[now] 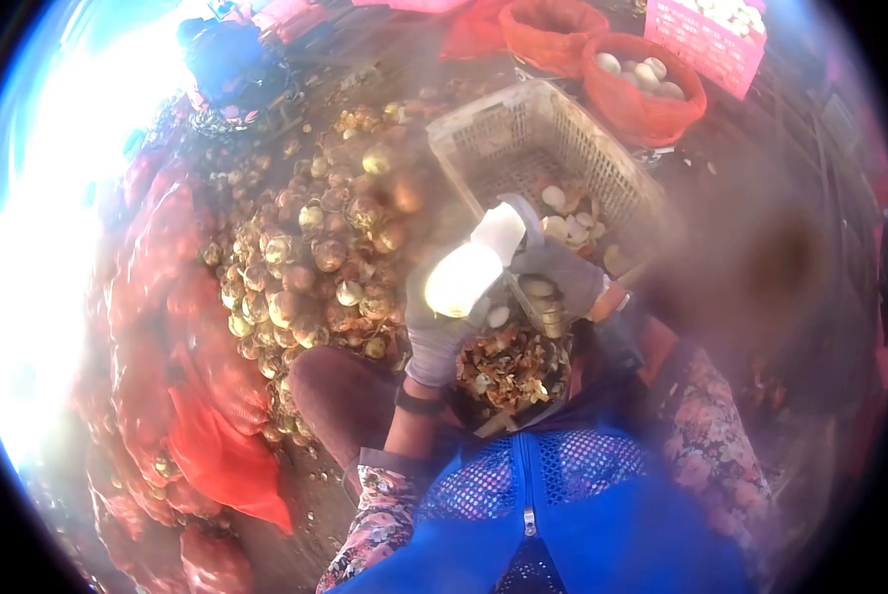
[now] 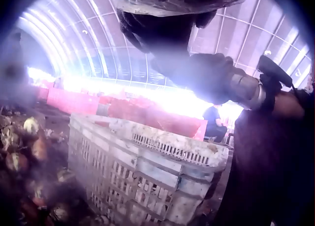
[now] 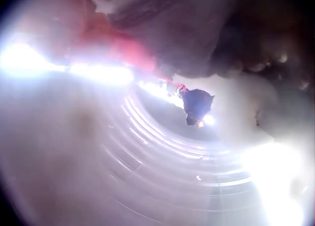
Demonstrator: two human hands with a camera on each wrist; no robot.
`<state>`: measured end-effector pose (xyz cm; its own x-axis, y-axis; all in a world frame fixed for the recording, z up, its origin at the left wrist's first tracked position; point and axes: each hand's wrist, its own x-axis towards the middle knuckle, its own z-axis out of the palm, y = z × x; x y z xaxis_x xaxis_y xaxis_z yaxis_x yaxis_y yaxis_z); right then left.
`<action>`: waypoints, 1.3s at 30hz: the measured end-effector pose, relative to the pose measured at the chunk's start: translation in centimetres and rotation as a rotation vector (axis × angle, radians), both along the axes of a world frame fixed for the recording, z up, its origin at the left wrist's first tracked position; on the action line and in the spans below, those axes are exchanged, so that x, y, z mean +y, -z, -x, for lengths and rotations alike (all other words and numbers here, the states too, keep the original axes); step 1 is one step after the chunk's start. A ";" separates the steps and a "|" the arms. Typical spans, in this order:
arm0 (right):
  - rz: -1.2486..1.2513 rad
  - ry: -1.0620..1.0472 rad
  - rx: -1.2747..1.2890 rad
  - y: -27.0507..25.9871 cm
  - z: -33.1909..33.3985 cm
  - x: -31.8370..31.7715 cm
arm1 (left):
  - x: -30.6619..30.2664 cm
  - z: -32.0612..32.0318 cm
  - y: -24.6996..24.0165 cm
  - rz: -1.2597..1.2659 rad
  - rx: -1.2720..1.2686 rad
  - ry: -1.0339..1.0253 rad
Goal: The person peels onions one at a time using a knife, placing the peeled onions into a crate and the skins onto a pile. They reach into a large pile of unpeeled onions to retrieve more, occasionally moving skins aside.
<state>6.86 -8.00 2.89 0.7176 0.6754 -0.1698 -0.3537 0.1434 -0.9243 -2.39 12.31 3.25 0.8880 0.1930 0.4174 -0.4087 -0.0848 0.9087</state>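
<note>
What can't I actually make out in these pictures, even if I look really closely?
- Head view: glare washes out surface detail on the white thing at the left hand; exactly what the right hand grips is unclear.
- Head view: the pink sign's writing is too small.
- Left wrist view: the crate's wall hides most of its inside.
- Right wrist view: blur and glare obscure the work.

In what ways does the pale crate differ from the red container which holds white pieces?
The crate is rectangular; the red container is round. The crate is pale with slatted walls, while the red container shows no slats. The crate also looks larger than the red container. Both are open on top and hold pale, roundish pieces.
</note>
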 end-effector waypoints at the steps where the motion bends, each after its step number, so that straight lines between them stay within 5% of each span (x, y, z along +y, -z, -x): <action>1: 0.000 -0.033 0.002 -0.9 0.1 -0.1 | -0.1 0.0 -0.7 0.047 0.026 -0.034; 4: 0.037 -0.028 -0.013 -2.7 0.5 -0.2 | 0.4 -0.7 -2.2 -0.593 -0.128 -0.360; 7: 0.261 0.315 -0.534 -3.5 1.8 2.2 | 0.8 -0.7 -1.6 -0.802 -0.166 -0.396; 13: 0.419 0.471 -1.043 -0.7 0.3 2.7 | 0.5 -0.4 -1.1 -0.679 -0.058 -0.278; 16: 0.340 0.157 -0.502 -4.1 -1.2 -0.9 | 0.3 -0.6 -0.8 -0.493 0.036 -0.263; 22: 0.830 0.669 -1.203 -5.7 -2.8 -2.6 | 0.1 0.3 -1.3 0.153 0.198 -0.136; 24: 1.005 0.563 -1.417 -5.8 -2.7 -2.1 | 0.4 0.2 -1.7 0.213 0.130 -0.134; 26: 1.177 0.454 -1.630 -5.9 -2.5 -1.4 | 0.6 -0.2 -1.4 -0.020 0.137 -0.247; 31: 0.881 0.346 -1.467 -1.5 3.2 3.1 | 0.8 -0.7 0.0 -0.554 0.057 -0.405; 35: 0.630 0.497 -1.397 -1.6 4.2 4.4 | 0.4 -0.3 -1.1 -0.598 -0.054 -0.402; 37: 0.178 0.436 -0.918 2.8 2.8 5.9 | 0.4 -0.5 -0.6 -0.581 -0.021 -0.399; 39: 0.190 0.320 -0.742 3.9 2.3 5.7 | 0.3 -0.8 -0.5 -0.517 -0.010 -0.418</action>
